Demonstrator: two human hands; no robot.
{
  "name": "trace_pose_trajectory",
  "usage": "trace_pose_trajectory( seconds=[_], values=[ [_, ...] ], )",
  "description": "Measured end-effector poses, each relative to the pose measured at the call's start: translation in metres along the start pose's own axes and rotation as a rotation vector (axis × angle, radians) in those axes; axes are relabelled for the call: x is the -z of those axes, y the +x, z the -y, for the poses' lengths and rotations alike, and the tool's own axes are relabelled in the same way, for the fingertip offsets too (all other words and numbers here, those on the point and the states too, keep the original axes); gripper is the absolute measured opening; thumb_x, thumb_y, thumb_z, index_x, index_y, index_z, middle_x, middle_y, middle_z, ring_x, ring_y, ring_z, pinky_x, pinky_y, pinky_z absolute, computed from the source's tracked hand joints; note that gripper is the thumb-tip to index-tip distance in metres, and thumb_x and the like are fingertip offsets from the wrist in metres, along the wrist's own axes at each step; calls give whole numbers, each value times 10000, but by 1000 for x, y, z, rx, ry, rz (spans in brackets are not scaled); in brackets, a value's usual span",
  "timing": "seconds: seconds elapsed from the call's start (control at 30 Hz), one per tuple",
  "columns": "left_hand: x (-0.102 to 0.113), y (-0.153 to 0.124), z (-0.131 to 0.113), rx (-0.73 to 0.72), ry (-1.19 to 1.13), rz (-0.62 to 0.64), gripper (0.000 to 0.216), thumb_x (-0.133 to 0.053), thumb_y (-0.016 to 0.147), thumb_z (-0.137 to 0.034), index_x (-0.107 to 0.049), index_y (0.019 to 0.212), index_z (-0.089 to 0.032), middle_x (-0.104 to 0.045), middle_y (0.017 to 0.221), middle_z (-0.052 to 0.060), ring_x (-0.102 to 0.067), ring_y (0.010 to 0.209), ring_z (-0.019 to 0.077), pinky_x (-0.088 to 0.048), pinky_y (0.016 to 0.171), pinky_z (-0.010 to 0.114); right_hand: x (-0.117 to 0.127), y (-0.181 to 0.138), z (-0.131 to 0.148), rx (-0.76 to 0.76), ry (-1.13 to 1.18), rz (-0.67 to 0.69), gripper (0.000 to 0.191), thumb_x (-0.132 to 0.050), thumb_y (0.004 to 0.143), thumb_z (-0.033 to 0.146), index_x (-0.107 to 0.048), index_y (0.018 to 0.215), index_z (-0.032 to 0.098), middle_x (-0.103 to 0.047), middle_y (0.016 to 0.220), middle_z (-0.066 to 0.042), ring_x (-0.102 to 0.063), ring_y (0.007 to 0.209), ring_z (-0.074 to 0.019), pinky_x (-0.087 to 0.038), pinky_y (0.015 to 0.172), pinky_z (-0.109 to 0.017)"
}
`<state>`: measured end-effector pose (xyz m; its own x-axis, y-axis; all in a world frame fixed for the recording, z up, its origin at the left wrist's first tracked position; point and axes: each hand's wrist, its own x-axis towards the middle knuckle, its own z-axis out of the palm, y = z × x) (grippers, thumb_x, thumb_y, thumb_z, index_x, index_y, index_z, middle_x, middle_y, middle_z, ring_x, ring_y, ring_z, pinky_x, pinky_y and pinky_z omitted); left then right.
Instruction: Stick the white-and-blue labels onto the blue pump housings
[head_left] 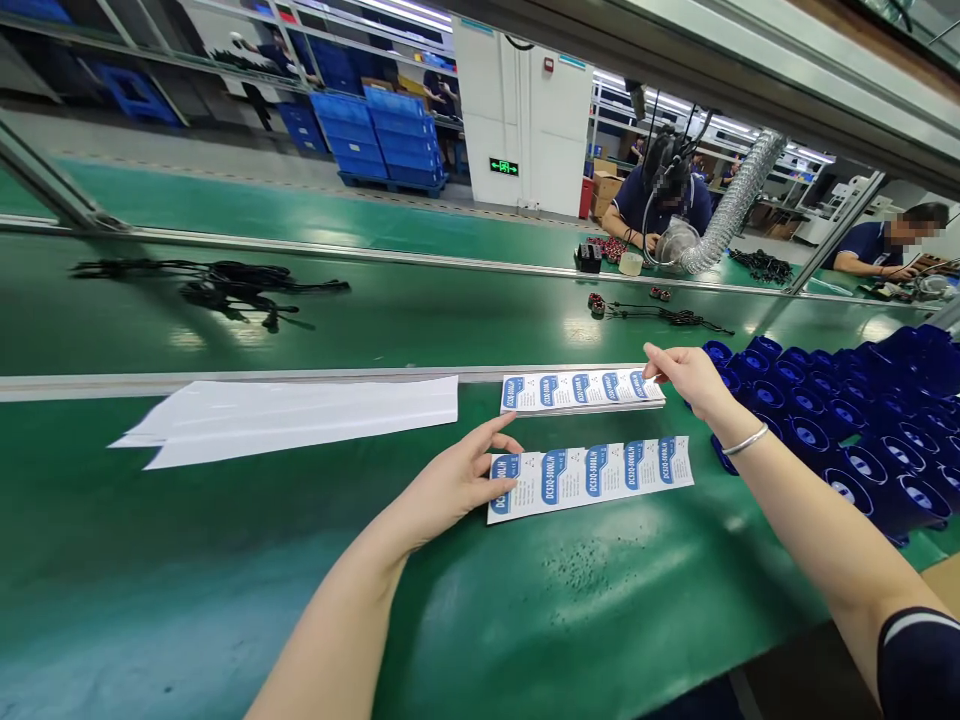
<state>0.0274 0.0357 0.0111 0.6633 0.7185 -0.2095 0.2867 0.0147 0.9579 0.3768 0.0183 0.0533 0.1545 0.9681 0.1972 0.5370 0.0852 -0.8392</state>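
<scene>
A printed label strip [611,475] with blue-and-white panels lies at a slight slant on the green bench. My left hand [450,480] is at its left end, thumb and fingers apart and touching it. Behind it is a stack of similar label strips [581,392], parallel to the bench's metal rail. My right hand [690,380], a silver bangle on its wrist, is closed in a pinch over the right end of this stack. Whatever is between those fingertips is too small to make out. Several blank white sheets [322,415] are fanned out left of the stack.
Many dark blue round housings [847,420] crowd the right side. Black cables [232,285] lie beyond the rail [375,376] at left; thinner cables [675,316] lie at right. A co-worker [664,200] sits opposite beside a silver duct [742,200]; another person [877,245] is farther right.
</scene>
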Motion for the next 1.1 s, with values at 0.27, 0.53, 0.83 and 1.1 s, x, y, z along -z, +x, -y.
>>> trace_pose_trajectory(
  seconds=[0.27,0.53,0.83,1.1],
  values=[
    [-11,6,7,-79,-165,-2,893,-726,787,-318,-244,1537,-267,-520,1220,68,-628,1026,211,-547,852,370,-88,-40,36,426,-244,231,272,-698,925,332,-704,1160,195,-600,1350,-130,-542,1283,-284,-423,1113,-495],
    [-10,7,11,-55,-205,-65,992,-833,706,-353,-286,1528,-259,-603,1170,78,-634,1025,248,-517,820,367,-135,-54,40,613,-544,180,83,-735,907,220,-714,866,152,-647,1247,-148,-601,1172,-325,-487,981,-530],
    [-5,8,13,-92,-66,-287,746,-410,920,-716,-454,1422,-167,-707,1134,128,-663,942,276,-511,835,411,-106,-91,54,1400,-476,-200,173,-613,934,85,-686,831,204,-721,1047,-38,-634,1075,-184,-496,1011,-428],
    [-1,17,26,-116,44,-312,740,-618,819,-641,-491,1375,-169,-694,1154,116,-679,1027,281,-539,830,375,-70,-119,57,1225,-302,-262,199,-631,914,87,-712,1027,228,-656,1170,-79,-637,1128,-245,-527,1002,-490]
  ],
)
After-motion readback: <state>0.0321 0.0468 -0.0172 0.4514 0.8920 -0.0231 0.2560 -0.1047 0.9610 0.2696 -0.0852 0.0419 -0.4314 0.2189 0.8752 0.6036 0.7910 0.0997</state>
